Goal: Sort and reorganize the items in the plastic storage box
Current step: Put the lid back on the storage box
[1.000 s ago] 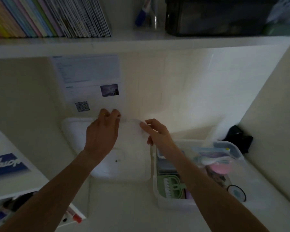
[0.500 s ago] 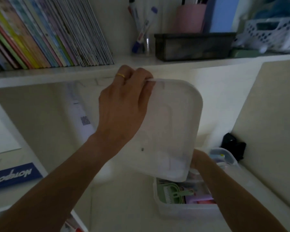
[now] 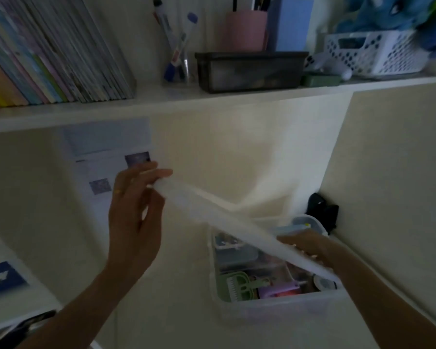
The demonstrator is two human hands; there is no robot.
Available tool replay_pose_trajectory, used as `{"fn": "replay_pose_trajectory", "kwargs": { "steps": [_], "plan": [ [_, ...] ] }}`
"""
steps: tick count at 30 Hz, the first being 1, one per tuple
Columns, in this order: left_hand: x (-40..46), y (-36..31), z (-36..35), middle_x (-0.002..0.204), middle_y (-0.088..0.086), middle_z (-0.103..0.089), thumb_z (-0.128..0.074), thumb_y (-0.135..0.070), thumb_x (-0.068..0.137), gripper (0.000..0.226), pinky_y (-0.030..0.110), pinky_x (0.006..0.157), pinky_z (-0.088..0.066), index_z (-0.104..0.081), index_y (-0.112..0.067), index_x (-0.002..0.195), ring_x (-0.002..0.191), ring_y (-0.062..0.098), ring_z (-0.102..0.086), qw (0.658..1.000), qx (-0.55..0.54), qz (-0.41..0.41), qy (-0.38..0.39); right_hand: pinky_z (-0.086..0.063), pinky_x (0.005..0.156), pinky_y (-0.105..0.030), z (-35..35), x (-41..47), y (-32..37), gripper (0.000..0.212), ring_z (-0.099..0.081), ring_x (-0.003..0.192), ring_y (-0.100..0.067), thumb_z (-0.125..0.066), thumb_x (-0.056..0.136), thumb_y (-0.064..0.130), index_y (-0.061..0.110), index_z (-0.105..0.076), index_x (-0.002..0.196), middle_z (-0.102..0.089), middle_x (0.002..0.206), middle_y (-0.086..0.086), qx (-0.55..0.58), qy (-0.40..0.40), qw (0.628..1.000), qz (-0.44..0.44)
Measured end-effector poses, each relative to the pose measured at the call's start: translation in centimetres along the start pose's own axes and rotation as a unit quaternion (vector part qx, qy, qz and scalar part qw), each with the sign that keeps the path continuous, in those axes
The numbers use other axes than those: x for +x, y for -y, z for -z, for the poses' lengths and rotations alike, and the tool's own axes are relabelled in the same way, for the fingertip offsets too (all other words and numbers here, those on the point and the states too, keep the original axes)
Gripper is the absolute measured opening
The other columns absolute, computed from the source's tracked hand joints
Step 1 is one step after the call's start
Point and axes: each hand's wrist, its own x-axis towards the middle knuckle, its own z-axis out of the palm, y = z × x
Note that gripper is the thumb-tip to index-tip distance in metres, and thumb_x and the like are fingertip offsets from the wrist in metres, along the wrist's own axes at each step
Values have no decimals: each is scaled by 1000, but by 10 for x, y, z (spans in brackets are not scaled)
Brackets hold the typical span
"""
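Both hands hold the translucent lid (image 3: 227, 222) tilted in the air above the open plastic storage box (image 3: 275, 307) on the desk: left hand (image 3: 134, 217) pinches its top edge, right hand (image 3: 310, 248) grips its low end. A loose pinch risks the lid slipping onto the green comb (image 3: 237, 285).

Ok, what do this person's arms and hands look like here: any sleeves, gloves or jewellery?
Both forearms are bare as far as the frame shows: no sleeves, gloves or watch in view. The left hand wears a thin gold-coloured ring on one finger. The right hand is partly hidden; no ring shows on it.
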Motion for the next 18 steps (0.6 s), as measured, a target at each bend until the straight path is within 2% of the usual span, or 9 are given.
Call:
{"fn": "replay_pose_trajectory", "kwargs": {
  "steps": [2, 5, 6, 8, 9, 11, 13, 15, 18],
  "plan": [
    [-29, 27, -9, 137, 9, -51, -46, 4, 93, 38, 11, 93, -45, -64, -14, 121, 123, 6, -53, 988, -107, 106, 33, -50, 72, -34, 22, 8, -24, 32, -62, 76, -22, -77, 83, 30, 5, -66, 100, -68, 95, -8, 13, -122, 992, 21],
    [-65, 54, -40, 140, 1, -58, -34, 13, 96, 48, 11, 80, -51, -64, -12, 124, 104, 1, -64, 894, -253, 361, 75, -48, 68, -34, 51, 11, -64, 43, -63, 74, -27, -73, 80, 49, 7, -69, 86, -69, 86, -12, -64, -260, 964, 0],
    [-73, 62, -51, 136, 3, -62, -32, 13, 96, 46, 15, 79, -53, -64, -7, 123, 100, 3, -67, 864, -271, 415, 82, -48, 70, -34, 57, 14, -76, 45, -64, 77, -29, -71, 79, 52, 8, -70, 91, -70, 90, -14, -77, -281, 957, 0],
    [-87, 73, -75, 126, 5, -67, -37, 4, 98, 36, 27, 83, -54, -68, -6, 112, 100, 11, -68, 830, -266, 482, 89, -50, 79, -36, 66, 31, -102, 54, -66, 91, -33, -70, 80, 53, 7, -69, 109, -70, 103, -16, -89, -299, 950, -8],
    [-92, 77, -87, 122, 2, -69, -42, -3, 100, 30, 30, 83, -52, -70, -13, 108, 101, 14, -66, 822, -240, 507, 95, -50, 86, -39, 70, 41, -112, 57, -65, 100, -34, -69, 81, 50, 7, -66, 117, -69, 111, -16, -91, -299, 950, -15],
    [-106, 92, -109, 121, -3, -67, -53, -18, 100, 18, 32, 83, -49, -64, -24, 114, 108, 20, -62, 855, -109, 487, 139, -46, 96, -40, 75, 53, -126, 57, -61, 112, -34, -68, 85, 42, 6, -61, 128, -65, 124, -16, -95, -294, 951, -9],
    [-120, 106, -129, 129, 0, -61, -62, -27, 94, 39, 35, 93, -47, -50, -23, 132, 118, 27, -59, 869, 20, 450, 207, -43, 101, -40, 77, 65, -135, 55, -58, 119, -34, -68, 86, 34, 6, -57, 133, -62, 131, -16, -90, -291, 952, 2],
    [-131, 117, -145, 138, 8, -57, -61, -28, 93, 57, 37, 100, -45, -39, -17, 144, 123, 31, -57, 854, 89, 448, 247, -41, 106, -41, 79, 79, -142, 56, -54, 124, -34, -66, 87, 28, 7, -53, 137, -58, 136, -16, -95, -285, 954, 0],
    [-146, 132, -163, 146, 12, -51, -58, -21, 96, 59, 38, 104, -42, -35, -13, 149, 128, 33, -53, 827, 154, 459, 286, -34, 111, -41, 83, 97, -149, 54, -48, 131, -34, -63, 90, 17, 7, -49, 141, -50, 143, -17, -94, -258, 962, -1]
  ]
}}
